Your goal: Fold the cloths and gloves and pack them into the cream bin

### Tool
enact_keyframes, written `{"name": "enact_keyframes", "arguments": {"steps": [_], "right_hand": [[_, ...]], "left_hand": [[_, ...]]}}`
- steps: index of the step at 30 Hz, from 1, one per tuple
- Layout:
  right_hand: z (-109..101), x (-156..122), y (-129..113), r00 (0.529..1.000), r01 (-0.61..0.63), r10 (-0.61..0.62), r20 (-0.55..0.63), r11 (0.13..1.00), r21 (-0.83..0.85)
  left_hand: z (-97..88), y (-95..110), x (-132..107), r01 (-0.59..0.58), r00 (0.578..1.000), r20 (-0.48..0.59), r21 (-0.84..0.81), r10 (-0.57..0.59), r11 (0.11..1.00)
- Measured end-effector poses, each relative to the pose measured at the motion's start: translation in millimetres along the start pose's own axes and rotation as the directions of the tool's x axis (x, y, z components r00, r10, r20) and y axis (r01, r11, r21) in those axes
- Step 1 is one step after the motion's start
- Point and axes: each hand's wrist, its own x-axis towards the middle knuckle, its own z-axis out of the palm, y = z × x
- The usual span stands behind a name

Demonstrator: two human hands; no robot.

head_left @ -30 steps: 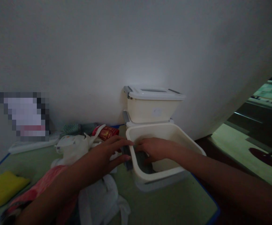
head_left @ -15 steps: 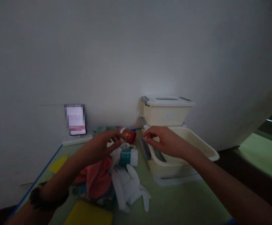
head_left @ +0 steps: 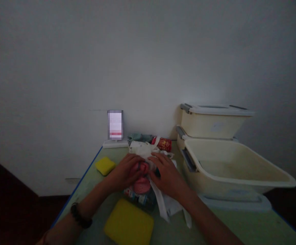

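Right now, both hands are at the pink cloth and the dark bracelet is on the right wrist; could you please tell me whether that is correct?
Not quite: the head view shows the dark bracelet on the left wrist, not the right. The left hand and right hand are indeed both at the pink cloth.

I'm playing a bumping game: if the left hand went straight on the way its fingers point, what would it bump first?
Probably the right hand, just across from the left hand. The pink cloth is right by the left hand, so it might get brushed too; depth is hard to tell.
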Motion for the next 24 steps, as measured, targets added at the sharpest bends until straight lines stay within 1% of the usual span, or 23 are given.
{"name": "enact_keyframes", "arguments": {"steps": [2,4,7,8,10,11,13,16,18,21,23,24], "right_hand": [[15,-3,8,0.999,-0.037,0.037,-0.009,0.999,-0.033],[22,-5,14,0.998,-0.068,0.068,-0.013,0.996,-0.063],[23,-6,15,0.993,-0.115,0.114,-0.02,0.988,-0.101],[22,-6,14,0.991,-0.132,0.13,-0.022,0.985,-0.115],[18,-6,12,0.985,-0.171,0.17,-0.019,0.972,-0.16],[16,-5,12,0.981,-0.193,0.194,-0.016,0.963,-0.188],[12,-5,12,0.971,-0.234,0.24,-0.008,0.942,-0.24],[9,-7,15,0.965,-0.254,0.26,-0.004,0.936,-0.243],[10,-9,16,0.972,-0.232,0.235,-0.015,0.95,-0.21],[13,-12,15,0.987,-0.153,0.146,-0.069,0.983,-0.103],[15,-12,14,0.989,-0.092,0.09,-0.117,0.996,-0.011],[16,-12,14,0.988,-0.07,0.073,-0.138,0.997,0.027]], "left_hand": [[4.0,0,1,0.048,0.998,-0.031,-0.015,-0.048,0.999],[6.4,2,1,0.079,0.996,-0.025,-0.029,-0.08,0.996],[9.0,2,-1,0.153,0.987,-0.03,-0.072,-0.156,0.986],[10.1,1,-1,0.183,0.981,-0.048,-0.094,-0.188,0.979],[12.7,-1,-2,0.237,0.96,-0.118,-0.133,-0.253,0.962],[14.2,-3,-2,0.263,0.944,-0.162,-0.152,-0.287,0.953],[16.7,-5,-1,0.324,0.899,-0.243,-0.19,-0.364,0.927],[18.4,-6,0,0.387,0.824,-0.324,-0.278,-0.465,0.879],[18.2,-5,1,0.381,0.784,-0.352,-0.378,-0.511,0.844],[17.2,-1,2,0.341,0.711,-0.362,-0.573,-0.603,0.746],[16.2,1,3,0.316,0.652,-0.406,-0.622,-0.64,0.717],[15.5,1,3,0.314,0.623,-0.446,-0.61,-0.642,0.728]]}}
